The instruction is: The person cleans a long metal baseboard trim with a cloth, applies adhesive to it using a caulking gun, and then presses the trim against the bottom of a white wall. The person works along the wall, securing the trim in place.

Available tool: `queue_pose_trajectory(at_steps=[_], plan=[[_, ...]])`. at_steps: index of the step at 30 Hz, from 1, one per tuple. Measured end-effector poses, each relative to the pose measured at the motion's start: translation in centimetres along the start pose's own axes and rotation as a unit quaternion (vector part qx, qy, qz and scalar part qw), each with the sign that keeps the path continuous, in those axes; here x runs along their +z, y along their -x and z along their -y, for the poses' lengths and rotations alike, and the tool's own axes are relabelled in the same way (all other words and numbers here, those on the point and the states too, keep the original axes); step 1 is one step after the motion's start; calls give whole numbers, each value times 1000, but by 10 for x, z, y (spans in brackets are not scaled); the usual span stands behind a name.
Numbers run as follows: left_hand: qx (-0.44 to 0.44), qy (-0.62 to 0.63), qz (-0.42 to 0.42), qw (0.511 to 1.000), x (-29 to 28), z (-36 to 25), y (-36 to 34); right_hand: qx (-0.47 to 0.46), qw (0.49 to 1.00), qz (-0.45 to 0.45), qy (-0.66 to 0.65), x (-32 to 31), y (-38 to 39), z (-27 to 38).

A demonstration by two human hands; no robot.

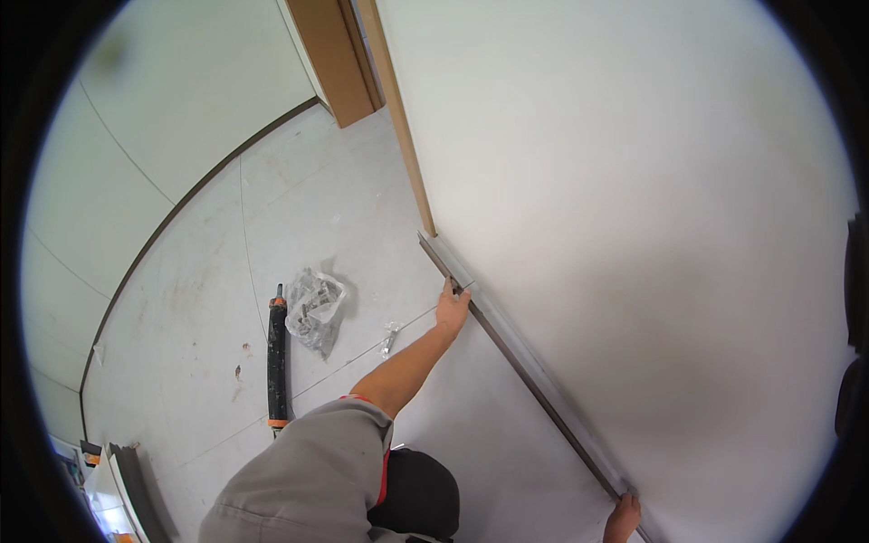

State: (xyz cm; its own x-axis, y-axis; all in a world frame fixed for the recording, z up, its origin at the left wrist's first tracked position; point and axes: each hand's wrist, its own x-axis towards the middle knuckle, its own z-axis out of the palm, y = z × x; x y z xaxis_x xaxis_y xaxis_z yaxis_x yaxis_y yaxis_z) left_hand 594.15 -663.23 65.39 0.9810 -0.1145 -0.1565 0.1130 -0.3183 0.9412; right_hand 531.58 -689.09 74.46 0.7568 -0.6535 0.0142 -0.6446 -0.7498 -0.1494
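A long, narrow dark skirting strip (543,400) runs along the foot of the white wall at the right, from near the door frame down to the lower edge. My left hand (453,308) reaches forward and grips it close to its far end, thumb and fingers at its two sides. Near the strip's lower end, my right hand (622,519) has its fingers closed on it; part of that hand is cut off by the picture's edge. Between strip and wall shows a paler grey band (514,348).
Left of my arm lie a black sealant gun (277,362) with orange ends and a clear plastic bag (316,312) of small grey pieces. A few small clear bits (390,338) rest on the tiles. Ahead stands a wooden door frame (398,118). Dark strips (140,489) lie lower left.
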Motion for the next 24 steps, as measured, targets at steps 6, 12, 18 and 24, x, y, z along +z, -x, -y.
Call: queue_pose_trajectory(at_steps=[6, 12, 18, 24], plan=[[0, -9, 3, 1000, 25, -7, -4, 4, 1000, 7, 20, -1, 12, -5], [15, -33, -19, 999, 24, -3, -11, 3, 1000, 10, -6, -7, 8, 11], [-25, -47, 27, 998, 32, -27, -4, 22, 1000, 9, -13, -5, 13, 11], [-21, -51, 12, 998, 28, -14, -10, 35, 998, 47, 15, -4, 7, 21]])
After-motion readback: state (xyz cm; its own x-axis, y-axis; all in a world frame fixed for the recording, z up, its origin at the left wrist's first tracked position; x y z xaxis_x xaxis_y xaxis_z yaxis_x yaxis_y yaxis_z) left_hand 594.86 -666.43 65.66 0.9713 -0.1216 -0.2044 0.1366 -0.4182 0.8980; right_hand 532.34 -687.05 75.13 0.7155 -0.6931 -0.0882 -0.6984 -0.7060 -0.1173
